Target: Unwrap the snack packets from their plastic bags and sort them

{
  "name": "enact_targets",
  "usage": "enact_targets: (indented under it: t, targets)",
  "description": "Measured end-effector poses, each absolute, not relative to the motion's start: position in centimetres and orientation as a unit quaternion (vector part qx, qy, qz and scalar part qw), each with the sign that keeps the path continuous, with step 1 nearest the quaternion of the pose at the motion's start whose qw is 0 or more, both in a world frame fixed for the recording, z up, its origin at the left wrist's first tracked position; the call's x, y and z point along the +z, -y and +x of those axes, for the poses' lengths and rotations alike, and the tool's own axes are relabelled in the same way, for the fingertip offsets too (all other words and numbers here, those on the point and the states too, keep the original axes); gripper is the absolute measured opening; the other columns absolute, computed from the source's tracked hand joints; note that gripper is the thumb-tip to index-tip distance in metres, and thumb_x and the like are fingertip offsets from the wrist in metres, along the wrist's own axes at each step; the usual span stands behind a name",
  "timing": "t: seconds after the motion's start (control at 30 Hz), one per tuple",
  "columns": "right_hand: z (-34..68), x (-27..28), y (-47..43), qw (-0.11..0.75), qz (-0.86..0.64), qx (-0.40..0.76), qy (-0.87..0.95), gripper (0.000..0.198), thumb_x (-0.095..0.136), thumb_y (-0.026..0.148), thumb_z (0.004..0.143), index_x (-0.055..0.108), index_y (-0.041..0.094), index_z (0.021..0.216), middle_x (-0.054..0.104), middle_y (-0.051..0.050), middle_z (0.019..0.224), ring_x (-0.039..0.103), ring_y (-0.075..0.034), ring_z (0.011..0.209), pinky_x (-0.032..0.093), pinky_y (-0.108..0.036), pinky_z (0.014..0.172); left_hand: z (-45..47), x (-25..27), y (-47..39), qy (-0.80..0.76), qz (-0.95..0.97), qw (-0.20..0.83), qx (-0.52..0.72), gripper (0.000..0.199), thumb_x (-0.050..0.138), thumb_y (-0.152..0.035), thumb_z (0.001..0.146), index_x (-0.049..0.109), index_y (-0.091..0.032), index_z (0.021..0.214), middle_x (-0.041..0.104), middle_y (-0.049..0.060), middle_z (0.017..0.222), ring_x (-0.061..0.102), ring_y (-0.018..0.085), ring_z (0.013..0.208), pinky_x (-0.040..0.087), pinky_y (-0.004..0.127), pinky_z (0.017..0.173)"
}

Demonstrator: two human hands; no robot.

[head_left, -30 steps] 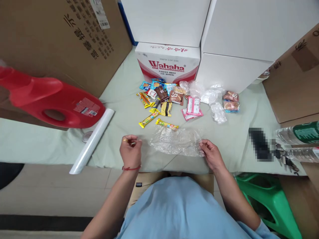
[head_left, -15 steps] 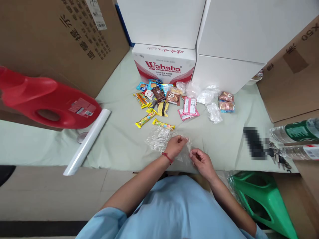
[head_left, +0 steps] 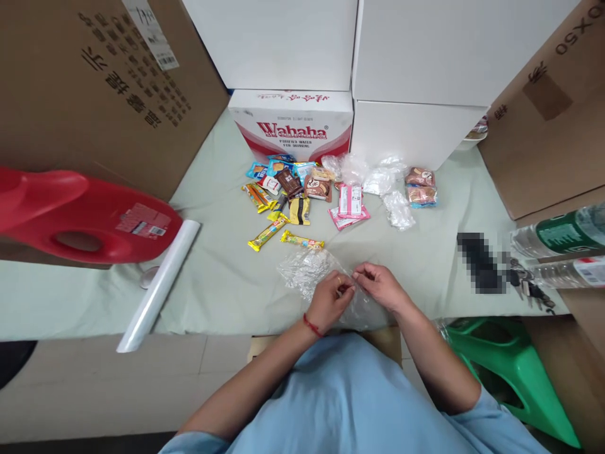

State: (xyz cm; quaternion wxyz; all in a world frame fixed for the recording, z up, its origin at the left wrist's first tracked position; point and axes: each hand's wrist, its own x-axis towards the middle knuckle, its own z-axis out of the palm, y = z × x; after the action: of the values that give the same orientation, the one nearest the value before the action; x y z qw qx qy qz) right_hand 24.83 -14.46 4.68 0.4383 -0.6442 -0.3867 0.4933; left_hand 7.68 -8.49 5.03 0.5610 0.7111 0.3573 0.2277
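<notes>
My left hand [head_left: 333, 296], with a red string at its wrist, pinches a thin clear plastic bag [head_left: 362, 309] near the table's front edge. Close beside it, my right hand [head_left: 378, 285] grips the same plastic between thumb and fingers. The fingertips of both hands nearly meet. Crumpled clear plastic [head_left: 305, 272] with silvery glints lies just left of and behind my hands. Beyond it rest two yellow snack bars, one flat [head_left: 302, 240] and one slanted [head_left: 268, 232]. Pink snack packets [head_left: 350, 205] lie farther back.
Wrapped snacks [head_left: 289, 183] and bundled clear bags [head_left: 385, 176] sit before a Wahaha carton [head_left: 293, 129]. On the left are a red jug [head_left: 89, 221] and a white roll [head_left: 161, 284]. Bottles [head_left: 562, 236], keys [head_left: 529, 287] and a green stool [head_left: 520, 378] are on the right.
My hands have come closer together on the clear plastic; the right has moved up and inward, the left lower. The view has shifted slightly. The snacks stay put.
</notes>
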Motion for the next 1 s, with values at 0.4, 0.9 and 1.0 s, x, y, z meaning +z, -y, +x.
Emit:
enact_targets:
  t: [0.4,0.9,1.0]
  targets:
    - [28.2,5.5,18.1,0.336,-0.669,0.463,0.475,0.027,0.066,0.051,0.09,0.076,0.026,0.095,0.075,-0.003,0.089,0.065,-0.023,0.081,0.049,-0.034,0.075,-10.8,5.5,11.8,-0.511,0.625,0.569,0.156,0.02,0.074,-0.039,0.077,0.076,-0.026,0.092,0.073,0.009,0.108,0.069,0.025,0.096,0.056,0.035,0.074]
    - [21.5,3.6,10.0,0.295,-0.707,0.378,0.52,0.024,0.058,0.04,0.084,0.066,0.02,0.075,0.06,0.001,0.065,0.053,-0.016,0.064,0.035,-0.025,0.059,3.3,6.1,9.2,-0.498,0.787,0.324,0.168,0.061,0.048,-0.068,0.093,0.058,-0.018,0.127,0.062,0.017,0.132,0.056,0.035,0.126,0.046,0.056,0.105]
    - [21.2,4.1,11.9,0.353,-0.702,0.382,0.487,0.028,0.057,0.046,0.084,0.067,0.02,0.078,0.062,0.001,0.068,0.054,-0.017,0.066,0.038,-0.025,0.06,5.0,4.5,9.6,-0.473,0.796,0.329,0.185,0.066,0.054,-0.066,0.091,0.05,-0.019,0.137,0.053,0.019,0.146,0.049,0.033,0.138,0.045,0.054,0.11]
